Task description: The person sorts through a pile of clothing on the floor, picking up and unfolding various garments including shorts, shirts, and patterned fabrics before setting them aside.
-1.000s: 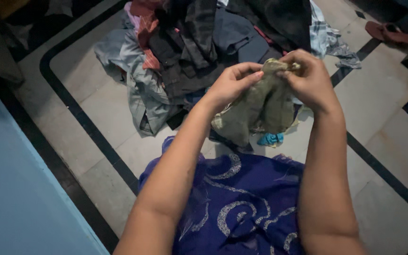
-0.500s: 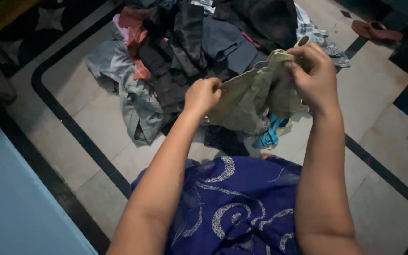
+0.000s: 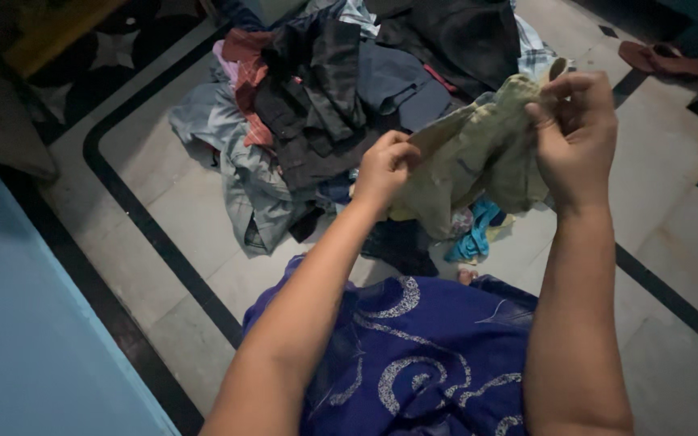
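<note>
A pale tiled floor with dark inlaid bands spreads under everything, and a light blue wall panel rises along the near left. On the tiles lies a big heap of clothes, greys, blacks and a red check, right behind the raised hands. The person's lap is covered in purple cloth with silver swirls. Since a moment ago the hands have drawn further apart, stretching the olive-green garment wider in the air above the heap. The left hand pinches its near edge with closed fingers; the right hand grips the top corner. A teal rag lies below, and a sandal far right.
</note>
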